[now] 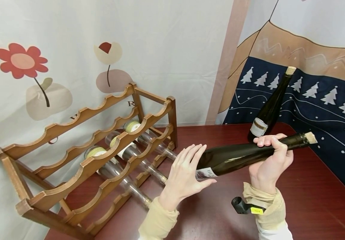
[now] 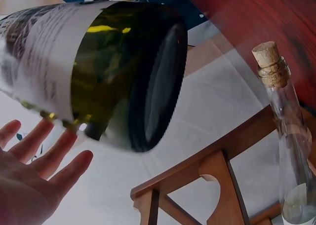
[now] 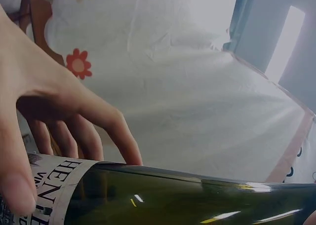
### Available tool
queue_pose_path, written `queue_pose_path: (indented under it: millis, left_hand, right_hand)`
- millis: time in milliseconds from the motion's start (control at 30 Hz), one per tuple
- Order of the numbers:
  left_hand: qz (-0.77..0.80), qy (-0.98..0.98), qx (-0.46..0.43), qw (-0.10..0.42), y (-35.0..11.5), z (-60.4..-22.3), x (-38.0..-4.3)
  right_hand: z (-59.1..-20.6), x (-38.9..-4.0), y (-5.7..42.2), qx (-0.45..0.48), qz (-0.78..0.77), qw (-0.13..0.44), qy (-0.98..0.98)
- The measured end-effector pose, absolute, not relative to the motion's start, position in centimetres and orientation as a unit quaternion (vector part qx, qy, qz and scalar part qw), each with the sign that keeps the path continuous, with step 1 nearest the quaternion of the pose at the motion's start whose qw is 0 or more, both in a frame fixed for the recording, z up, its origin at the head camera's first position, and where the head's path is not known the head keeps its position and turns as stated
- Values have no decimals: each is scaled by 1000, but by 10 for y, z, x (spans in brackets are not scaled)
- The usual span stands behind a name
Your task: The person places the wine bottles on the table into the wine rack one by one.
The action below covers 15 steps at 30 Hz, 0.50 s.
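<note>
On the red table (image 1: 313,200) a wooden rack (image 1: 88,165) fills the left; to its right a dark bottle (image 1: 235,158) hangs aslant, base toward the rack, neck rightward. A standing bottle (image 1: 268,113) is far right, while clear bottles (image 1: 133,189) jut from the rack near that base. The right hand (image 1: 272,160) grips the dark neck; the left hand (image 1: 184,173), nearer the rack, spreads straight fingers.

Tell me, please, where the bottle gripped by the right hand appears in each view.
Head: the bottle is right of centre, tilted up to the right.
Left wrist: the bottle is large at upper left.
Right wrist: the bottle runs along the bottom edge.
Shared landmark: the left hand, beside the label in all three.
</note>
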<state>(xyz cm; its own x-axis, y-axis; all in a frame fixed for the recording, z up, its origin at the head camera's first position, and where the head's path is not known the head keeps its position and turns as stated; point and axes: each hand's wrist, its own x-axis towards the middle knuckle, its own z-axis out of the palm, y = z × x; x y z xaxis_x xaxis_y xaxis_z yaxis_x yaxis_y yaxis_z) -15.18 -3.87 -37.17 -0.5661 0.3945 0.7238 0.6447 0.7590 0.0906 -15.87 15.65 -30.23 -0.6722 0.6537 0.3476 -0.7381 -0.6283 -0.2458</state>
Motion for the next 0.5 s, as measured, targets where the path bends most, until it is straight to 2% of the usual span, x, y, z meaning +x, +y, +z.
queue_pose_path:
  millis: [267,500]
  left_hand:
    - [-183,-871,-298,346,-36,-374,-151]
    - [-186,-859,-299,372,-34,-376,-153]
  right_hand:
    - [-305,-156,148,112,902,366,-198]
    - [-307,-154,140,118,916,336,-187]
